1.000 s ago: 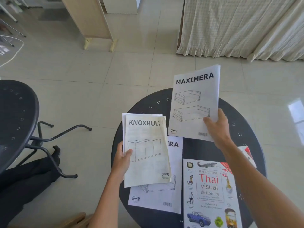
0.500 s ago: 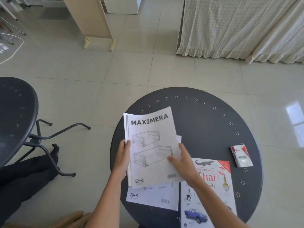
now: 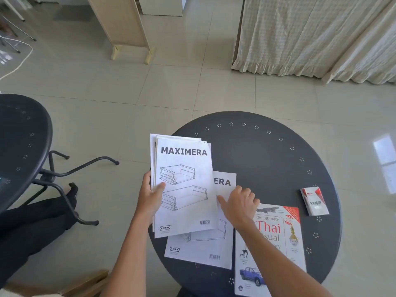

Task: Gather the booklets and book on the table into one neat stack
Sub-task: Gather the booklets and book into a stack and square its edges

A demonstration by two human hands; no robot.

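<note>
My left hand (image 3: 150,198) grips a small pile of white booklets (image 3: 184,185) by its left edge, thumb on the top MAXIMERA cover, held just above the round black table (image 3: 267,155). Under the pile, a second MAXIMERA booklet (image 3: 201,249) lies flat on the table. My right hand (image 3: 237,204) rests palm down on that flat booklet's right side, fingers spread, holding nothing. The Thai visual dictionary (image 3: 278,239) lies to the right of it at the table's near edge, partly hidden by my right forearm.
A small red and white VESS box (image 3: 315,201) sits on the table's right side. A second black round table (image 3: 21,142) with metal legs stands to the left. Curtains (image 3: 310,35) and a wooden panel (image 3: 120,22) stand on the tiled floor beyond.
My right hand carried the MAXIMERA booklet down onto the KNOXHULT booklet in my left hand, let go of it, and moved right onto the flat booklet.
</note>
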